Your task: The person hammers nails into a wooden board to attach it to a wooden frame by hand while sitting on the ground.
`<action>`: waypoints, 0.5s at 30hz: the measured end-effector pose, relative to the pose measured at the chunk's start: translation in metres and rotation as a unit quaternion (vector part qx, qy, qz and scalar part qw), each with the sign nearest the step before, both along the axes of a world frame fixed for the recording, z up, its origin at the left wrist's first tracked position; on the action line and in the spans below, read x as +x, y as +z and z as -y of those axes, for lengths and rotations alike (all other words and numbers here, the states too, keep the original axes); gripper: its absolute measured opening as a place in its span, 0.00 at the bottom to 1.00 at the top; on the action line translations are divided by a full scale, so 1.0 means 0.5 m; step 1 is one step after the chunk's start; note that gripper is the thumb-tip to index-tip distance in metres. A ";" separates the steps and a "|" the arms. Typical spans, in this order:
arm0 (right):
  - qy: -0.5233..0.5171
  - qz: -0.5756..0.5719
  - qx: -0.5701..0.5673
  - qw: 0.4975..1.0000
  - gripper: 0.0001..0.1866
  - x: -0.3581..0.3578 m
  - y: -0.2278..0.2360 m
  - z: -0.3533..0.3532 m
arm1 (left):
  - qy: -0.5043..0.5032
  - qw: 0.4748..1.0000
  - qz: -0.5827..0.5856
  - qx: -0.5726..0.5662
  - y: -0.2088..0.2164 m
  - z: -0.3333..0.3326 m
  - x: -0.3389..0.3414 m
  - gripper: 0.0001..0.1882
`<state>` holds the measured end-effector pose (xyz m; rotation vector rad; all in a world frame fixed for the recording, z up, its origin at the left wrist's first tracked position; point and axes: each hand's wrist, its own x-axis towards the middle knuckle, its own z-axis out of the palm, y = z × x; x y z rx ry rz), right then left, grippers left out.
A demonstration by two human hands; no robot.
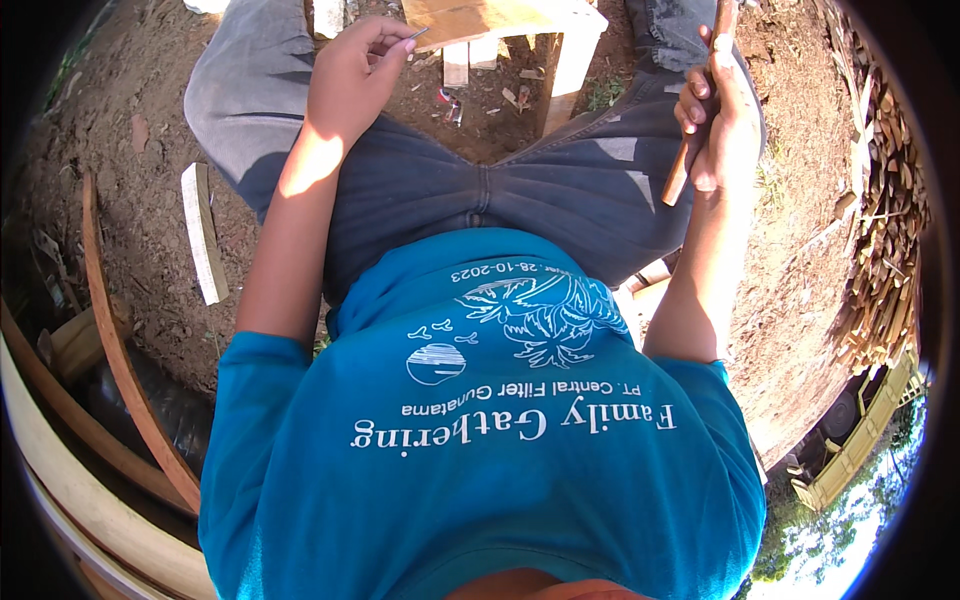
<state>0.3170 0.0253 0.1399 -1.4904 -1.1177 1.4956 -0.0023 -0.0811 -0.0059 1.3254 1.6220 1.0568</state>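
Note:
Between the thumb and fingers of my left hand (pixel 362 75) is a small thin grey nail (pixel 420 33), pinched at the near left edge of a wooden board (pixel 500 14). The board lies on top of a wooden stand whose pale leg (pixel 567 85) slants down between my knees. On the right, my right hand (pixel 722 120) is closed around a brown wooden tool handle (pixel 676 180), held apart from the board. Its lower end sticks out below my palm; the upper end runs out of the picture, so the tool's head is hidden.
Bare soil with wood scraps surrounds my legs. A short pale wood strip (pixel 203 232) lies to the left, with long curved-looking planks (pixel 120 330) beyond it. A large pile of split wood (pixel 888 220) stands at the right, near a yellow wooden structure (pixel 855 445).

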 end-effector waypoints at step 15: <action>0.051 0.008 -0.013 0.999 0.23 -0.018 -0.021 0.014 | -0.014 0.998 -0.053 0.035 -0.002 -0.005 -0.008 0.09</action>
